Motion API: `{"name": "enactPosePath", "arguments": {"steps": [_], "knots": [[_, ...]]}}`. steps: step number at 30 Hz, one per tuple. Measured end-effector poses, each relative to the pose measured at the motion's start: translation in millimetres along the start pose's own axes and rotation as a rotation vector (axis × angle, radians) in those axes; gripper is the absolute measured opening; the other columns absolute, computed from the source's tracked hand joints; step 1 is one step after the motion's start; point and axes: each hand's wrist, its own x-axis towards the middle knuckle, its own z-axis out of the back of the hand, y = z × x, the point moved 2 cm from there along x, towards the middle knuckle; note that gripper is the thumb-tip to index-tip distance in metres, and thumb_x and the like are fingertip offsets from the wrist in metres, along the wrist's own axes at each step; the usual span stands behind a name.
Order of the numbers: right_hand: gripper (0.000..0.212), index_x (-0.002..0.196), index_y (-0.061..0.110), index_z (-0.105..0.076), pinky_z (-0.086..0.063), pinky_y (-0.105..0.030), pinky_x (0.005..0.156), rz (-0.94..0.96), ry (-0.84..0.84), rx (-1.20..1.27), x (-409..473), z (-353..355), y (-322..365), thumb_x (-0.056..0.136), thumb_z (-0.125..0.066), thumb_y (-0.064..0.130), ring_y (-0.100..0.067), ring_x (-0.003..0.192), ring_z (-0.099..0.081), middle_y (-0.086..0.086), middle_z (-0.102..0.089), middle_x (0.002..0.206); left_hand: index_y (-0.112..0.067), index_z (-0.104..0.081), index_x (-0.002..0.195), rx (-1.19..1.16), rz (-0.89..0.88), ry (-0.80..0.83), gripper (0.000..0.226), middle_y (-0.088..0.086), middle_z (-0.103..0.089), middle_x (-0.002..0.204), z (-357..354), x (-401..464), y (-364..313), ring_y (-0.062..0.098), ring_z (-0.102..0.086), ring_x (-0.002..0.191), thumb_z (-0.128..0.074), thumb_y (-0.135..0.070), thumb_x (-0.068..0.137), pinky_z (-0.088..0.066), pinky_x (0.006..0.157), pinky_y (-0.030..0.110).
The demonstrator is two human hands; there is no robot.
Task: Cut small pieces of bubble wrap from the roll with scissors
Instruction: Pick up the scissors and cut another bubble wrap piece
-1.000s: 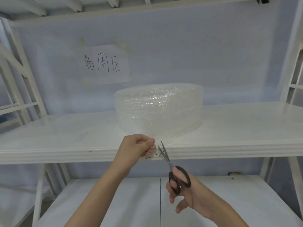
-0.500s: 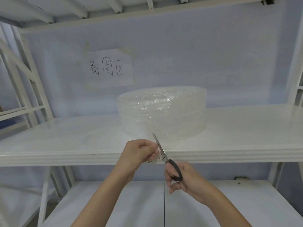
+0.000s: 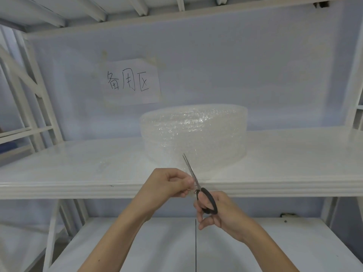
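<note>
Bubble wrap roll [image 3: 193,134] sits on the shelf [image 3: 78,165]; my left hand [image 3: 169,183] pinches its loose edge, right hand [image 3: 218,210] grips the scissors [image 3: 198,190] (blades together).

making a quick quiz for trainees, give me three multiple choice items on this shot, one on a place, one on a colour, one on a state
1. Where does the roll stand?
A. on the upper shelf
B. on the lower shelf
C. on the floor

2. What colour are the handles of the scissors?
A. red
B. black
C. yellow

3. How are the blades?
A. wide open
C. lying flat on the shelf
B. closed, pointing up and away

Key:
1 A, the roll rests on the upper shelf, under the paper sign.
2 B, the loops in the right hand are black.
3 B, the blades show as one thin line rising past the left hand, which pinches a small clear piece beside them.
</note>
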Motion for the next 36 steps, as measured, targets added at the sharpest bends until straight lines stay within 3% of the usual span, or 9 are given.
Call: {"name": "enactPosePath", "arguments": {"steps": [2, 6, 12, 18, 22, 26, 29, 32, 36], "knots": [[0.038, 0.064, 0.008, -0.061, -0.056, -0.029, 0.056, -0.003, -0.006, 0.010, 0, -1, 0, 0.085, -0.067, 0.038, -0.018, 0.057, -0.056, -0.003, -0.052, 0.068, -0.009, -0.078, 0.089, -0.020, -0.001, -0.044, 0.024, 0.006, -0.079, 0.085, 4, 1, -3, 0.012, -0.070, 0.072, -0.072, -0.032, 0.084, -0.058, 0.073, 0.023], [0.038, 0.061, 0.010, -0.062, -0.056, -0.030, 0.056, -0.017, -0.026, 0.005, 1, -3, -1, 0.083, -0.069, 0.040, -0.018, 0.057, -0.055, -0.005, -0.051, 0.070, -0.009, -0.076, 0.082, -0.123, -0.009, -0.153, 0.045, 0.003, -0.077, 0.075, 7, 6, -7, 0.012, -0.070, 0.069, -0.070, -0.052, 0.071, -0.059, 0.073, 0.026], [0.039, 0.054, 0.017, -0.059, -0.056, -0.032, 0.057, -0.022, -0.009, -0.004, -2, -3, 3, 0.084, -0.066, 0.040, -0.019, 0.057, -0.055, -0.007, -0.049, 0.070, -0.009, -0.072, 0.080, -0.028, -0.074, -0.166, 0.019, 0.002, -0.070, 0.067, 1, 14, -8, 0.012, -0.063, 0.061, -0.066, -0.021, 0.092, -0.055, 0.063, 0.023], [0.043, 0.064, 0.010, -0.049, -0.056, -0.036, 0.058, -0.001, 0.022, -0.005, 1, 0, 12, 0.077, -0.067, 0.047, -0.022, 0.058, -0.055, -0.005, -0.050, 0.069, -0.010, -0.069, 0.078, -0.079, -0.073, -0.101, 0.019, -0.003, -0.066, 0.064, -6, 12, -4, 0.010, -0.060, 0.059, -0.063, -0.018, 0.094, -0.053, 0.061, 0.022], [0.039, 0.059, 0.013, -0.054, -0.057, -0.034, 0.060, 0.026, -0.001, -0.104, 7, 0, 19, 0.082, -0.066, 0.042, -0.021, 0.059, -0.057, -0.009, -0.046, 0.071, -0.012, -0.065, 0.069, -0.082, -0.106, -0.072, 0.028, -0.002, -0.060, 0.062, -5, 12, -8, 0.011, -0.054, 0.057, -0.061, -0.018, 0.096, -0.051, 0.065, 0.025], [0.033, 0.055, 0.017, -0.059, -0.056, -0.032, 0.059, 0.036, 0.003, -0.148, 10, 1, 22, 0.073, -0.069, 0.043, -0.020, 0.057, -0.056, -0.008, -0.052, 0.067, -0.006, -0.066, 0.077, -0.101, -0.116, -0.057, 0.022, 0.001, -0.062, 0.066, -2, 11, -9, 0.013, -0.055, 0.061, -0.061, -0.018, 0.095, -0.052, 0.066, 0.027], [0.035, 0.058, 0.014, -0.059, -0.056, -0.033, 0.058, 0.045, 0.007, -0.104, 11, 1, 22, 0.080, -0.067, 0.039, -0.019, 0.057, -0.057, -0.008, -0.049, 0.069, -0.007, -0.069, 0.079, -0.082, -0.103, -0.042, 0.020, 0.002, -0.064, 0.066, -3, 12, -7, 0.013, -0.058, 0.061, -0.061, -0.017, 0.095, -0.053, 0.066, 0.026], [0.039, 0.058, 0.017, -0.059, -0.057, -0.033, 0.057, 0.062, 0.030, -0.110, 12, -2, 25, 0.081, -0.064, 0.048, -0.019, 0.059, -0.057, -0.008, -0.048, 0.072, -0.008, -0.068, 0.079, -0.084, -0.104, -0.017, 0.021, 0.002, -0.064, 0.065, -5, 10, -5, 0.012, -0.058, 0.061, -0.061, -0.018, 0.095, -0.052, 0.066, 0.025], [0.044, 0.065, 0.007, -0.057, -0.054, -0.029, 0.051, 0.059, -0.014, -0.126, 14, -3, 26, 0.077, -0.067, 0.048, -0.018, 0.056, -0.056, -0.008, -0.048, 0.070, -0.010, -0.071, 0.079, -0.065, -0.112, -0.038, 0.019, 0.002, -0.065, 0.068, 0, 10, -7, 0.014, -0.059, 0.063, -0.063, -0.018, 0.093, -0.053, 0.066, 0.025]]}}
